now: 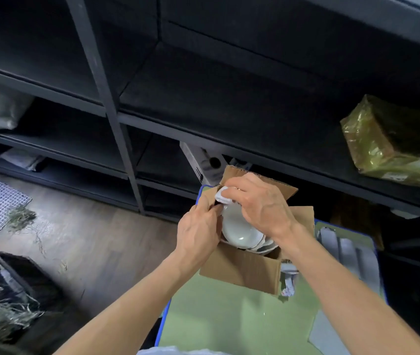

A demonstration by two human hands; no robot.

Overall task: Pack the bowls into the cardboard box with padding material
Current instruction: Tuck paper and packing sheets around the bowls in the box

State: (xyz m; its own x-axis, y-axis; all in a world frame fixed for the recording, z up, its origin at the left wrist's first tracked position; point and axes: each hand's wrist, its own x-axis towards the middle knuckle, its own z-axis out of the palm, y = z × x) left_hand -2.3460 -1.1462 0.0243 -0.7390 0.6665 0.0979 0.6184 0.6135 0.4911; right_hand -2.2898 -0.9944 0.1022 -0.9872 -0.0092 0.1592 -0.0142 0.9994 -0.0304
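The bowls [239, 229] are sitting stacked and tilted inside the box [242, 270], which is standing at the far end of the green counter [216, 316]. The right hand [260, 201] is closing its grip over the white padding [223, 196] at 11 o'clock of the bowls. The left hand [198, 231], at 9 o'clock, is pinching the lower edge of the same padding, as far as I can see. The risk, I think, is that the padding is covering only one side, so the bowls may be knocking each other or the box wall. A hard push could also be tipping the stack. Dark shelves [203, 98] are rising at 12 o'clock, a wrapped parcel [393, 142] is lying at 2 o'clock, and a wooden floor [88, 226] with a black crate [11, 278] is showing at 8 o'clock.
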